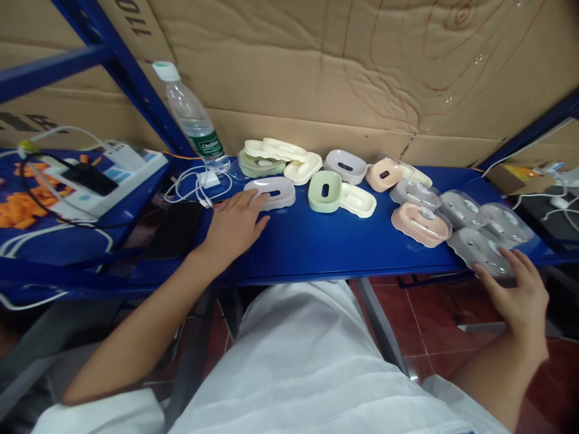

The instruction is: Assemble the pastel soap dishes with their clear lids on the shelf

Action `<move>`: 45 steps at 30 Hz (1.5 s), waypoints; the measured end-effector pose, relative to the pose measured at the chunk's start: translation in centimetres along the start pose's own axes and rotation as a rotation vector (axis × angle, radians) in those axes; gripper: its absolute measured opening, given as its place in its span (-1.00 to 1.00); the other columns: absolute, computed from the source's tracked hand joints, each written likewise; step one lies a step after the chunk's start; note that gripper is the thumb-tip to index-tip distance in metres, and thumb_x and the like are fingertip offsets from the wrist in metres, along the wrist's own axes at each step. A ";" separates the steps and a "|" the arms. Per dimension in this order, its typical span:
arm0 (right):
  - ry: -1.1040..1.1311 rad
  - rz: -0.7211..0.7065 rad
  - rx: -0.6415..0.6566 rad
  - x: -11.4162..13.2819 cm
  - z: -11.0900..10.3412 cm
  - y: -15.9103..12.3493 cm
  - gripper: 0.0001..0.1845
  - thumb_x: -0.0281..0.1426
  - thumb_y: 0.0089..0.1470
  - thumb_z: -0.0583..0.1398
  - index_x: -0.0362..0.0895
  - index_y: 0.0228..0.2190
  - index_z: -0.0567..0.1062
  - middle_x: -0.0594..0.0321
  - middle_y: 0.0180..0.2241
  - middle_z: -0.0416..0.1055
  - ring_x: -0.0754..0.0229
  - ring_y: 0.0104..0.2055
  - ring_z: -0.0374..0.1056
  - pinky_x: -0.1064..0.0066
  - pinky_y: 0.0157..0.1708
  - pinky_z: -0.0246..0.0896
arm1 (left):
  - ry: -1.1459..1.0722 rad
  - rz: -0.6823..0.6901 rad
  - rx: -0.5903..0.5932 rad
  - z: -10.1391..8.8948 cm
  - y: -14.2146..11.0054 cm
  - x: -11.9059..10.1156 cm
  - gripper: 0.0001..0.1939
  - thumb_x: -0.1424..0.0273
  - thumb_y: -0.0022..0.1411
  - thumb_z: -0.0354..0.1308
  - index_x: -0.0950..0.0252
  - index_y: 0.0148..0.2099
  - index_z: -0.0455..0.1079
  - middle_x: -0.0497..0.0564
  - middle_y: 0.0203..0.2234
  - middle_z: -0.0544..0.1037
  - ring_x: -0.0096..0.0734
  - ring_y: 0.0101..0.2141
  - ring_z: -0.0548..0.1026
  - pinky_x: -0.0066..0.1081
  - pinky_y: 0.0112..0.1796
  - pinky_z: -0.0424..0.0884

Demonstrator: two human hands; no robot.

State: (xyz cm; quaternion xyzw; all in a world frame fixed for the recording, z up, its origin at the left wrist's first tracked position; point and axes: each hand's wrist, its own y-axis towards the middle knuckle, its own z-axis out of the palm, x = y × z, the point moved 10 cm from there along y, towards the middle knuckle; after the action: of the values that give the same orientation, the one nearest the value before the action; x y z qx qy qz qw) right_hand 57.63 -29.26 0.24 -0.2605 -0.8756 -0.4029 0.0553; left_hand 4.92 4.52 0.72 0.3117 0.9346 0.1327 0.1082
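Observation:
My left hand (237, 224) lies with fingers stretched out and thumb apart, its fingertips at the left end of a pale lavender soap dish (289, 196). My right hand (520, 292) is spread at the near right edge of a grey soap dish in clear packaging (480, 250), thumb and fingers apart. Beside that dish sit a peach packaged dish (420, 226) and several other grey packaged ones (462, 208). In the middle are a green dish (324, 193), a cream tray (358, 200), a grey dish (346, 167) and a peach dish (383, 175).
Cream trays (284, 148) rest on a green dish (260, 164) at the back. A water bottle (194, 120), white cable (208, 179) and dark phone (174, 230) lie left, near a power strip (136, 175) and orange pieces (27, 208). Cardboard (289, 66) stands behind the blue table (289, 253).

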 end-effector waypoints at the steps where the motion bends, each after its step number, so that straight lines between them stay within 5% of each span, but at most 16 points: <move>1: 0.002 0.001 0.026 0.0 0.5 0.0 -0.11 0.40 0.01 0.23 0.30 0.26 0.54 -0.08 0.28 0.48 -0.36 0.32 0.41 -0.16 0.28 0.30 | 0.016 -0.007 0.027 0.4 0.7 0.3 -0.48 0.37 0.44 0.17 0.30 0.39 0.38 0.35 0.33 0.45 0.30 0.31 0.43 0.23 0.25 0.39; 6: -0.012 -0.037 0.082 -0.3 4.0 0.8 -0.06 0.39 0.09 0.17 0.17 0.32 0.50 -0.15 0.38 0.34 -0.36 0.41 0.31 -0.15 0.29 0.30 | 0.031 0.027 0.135 2.4 2.0 -0.5 -0.53 0.41 0.40 0.21 0.34 0.31 0.46 0.30 0.19 0.58 0.19 0.22 0.52 0.10 0.23 0.42; 11: -0.100 -0.141 -0.016 1.7 5.6 2.2 0.05 0.40 0.11 0.14 -0.08 0.32 0.50 -0.42 0.40 0.22 -0.51 0.46 0.17 -0.34 0.32 0.15 | 0.007 0.156 0.092 1.7 -1.0 -4.1 -0.61 0.44 0.43 0.19 0.30 0.25 0.51 0.23 0.13 0.61 0.11 0.15 0.54 0.00 0.13 0.49; 16: 0.135 -0.235 -0.195 12.3 4.3 1.4 -0.48 -0.02 0.31 0.22 -0.07 0.12 0.61 -0.17 0.18 0.52 -0.24 0.29 0.43 -0.14 0.27 0.33 | -0.006 0.234 0.008 0.2 -5.4 -7.9 -0.66 0.38 0.48 0.18 0.30 0.22 0.54 0.23 0.02 0.62 0.09 0.05 0.56 -0.01 0.04 0.47; 21: 0.412 -0.661 0.311 28.2 9.5 -0.2 -0.71 -0.23 0.42 0.19 0.02 0.04 0.64 0.07 0.11 0.59 -0.05 0.18 0.50 0.02 0.25 0.37 | -0.008 0.217 -0.109 0.2 -7.9 -9.5 -0.65 0.28 0.50 0.20 0.25 0.23 0.54 0.24 0.00 0.62 0.10 0.02 0.56 0.04 0.04 0.39; 25: 0.252 -0.775 0.507 34.4 13.6 1.3 -0.54 -0.18 0.48 0.12 -0.09 0.24 0.52 -0.02 0.30 0.45 -0.12 0.36 0.34 0.00 0.35 0.24 | -0.078 0.205 -0.212 0.6 -8.3 -9.3 -0.67 0.33 0.52 0.17 0.29 0.23 0.51 0.24 0.15 0.61 0.08 0.10 0.54 0.05 0.11 0.34; 28: -0.033 -0.693 0.632 35.3 16.9 2.8 -0.32 -0.16 0.42 0.19 -0.23 0.40 0.33 -0.20 0.41 0.29 -0.33 0.44 0.21 -0.16 0.37 0.17 | -0.118 0.208 -0.223 1.0 -8.3 -9.1 -0.65 0.34 0.52 0.16 0.31 0.26 0.48 0.22 0.20 0.60 0.08 0.15 0.52 0.06 0.15 0.33; 30: -0.174 -0.616 0.711 34.7 18.2 3.0 -0.23 -0.20 0.39 0.22 -0.24 0.47 0.21 -0.26 0.36 0.35 -0.39 0.38 0.30 -0.18 0.29 0.25 | -0.148 0.216 -0.229 1.1 -8.5 -9.0 -0.66 0.35 0.52 0.17 0.31 0.25 0.48 0.21 0.21 0.60 0.06 0.17 0.52 0.07 0.19 0.33; 34: -0.231 -0.539 0.720 32.6 18.0 2.0 -0.23 -0.27 0.40 0.18 -0.20 0.51 0.13 -0.23 0.13 0.56 -0.34 0.12 0.52 -0.09 0.09 0.39 | -0.222 0.244 -0.232 1.0 -8.9 -8.9 -0.70 0.38 0.53 0.18 0.23 0.24 0.50 0.10 0.15 0.65 -0.02 0.21 0.51 0.03 0.25 0.32; 40: 0.201 -0.490 0.664 29.8 16.0 -0.9 -0.40 -0.27 0.45 0.09 -0.11 0.43 0.28 -0.01 0.01 0.65 -0.15 0.01 0.57 -0.02 0.10 0.41 | -0.276 0.247 -0.235 0.8 -8.9 -8.7 -0.69 0.38 0.53 0.19 0.20 0.25 0.51 0.05 0.13 0.67 -0.05 0.20 0.53 0.01 0.23 0.36; 45: 0.411 -0.657 0.707 31.3 15.3 -3.1 -0.38 -0.36 0.45 0.07 -0.02 0.47 0.23 0.03 0.19 0.56 -0.09 0.03 0.50 -0.02 0.11 0.38 | -0.253 0.195 -0.269 0.6 -8.7 -8.7 -0.71 0.37 0.52 0.21 0.20 0.22 0.54 0.06 0.11 0.69 -0.04 0.17 0.55 0.00 0.19 0.39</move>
State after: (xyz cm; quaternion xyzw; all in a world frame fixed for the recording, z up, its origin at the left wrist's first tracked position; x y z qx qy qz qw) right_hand 30.93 -6.76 -2.49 0.1467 -0.9648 -0.1216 0.1814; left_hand 7.11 -7.37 -1.57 0.3978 0.8528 0.2259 0.2520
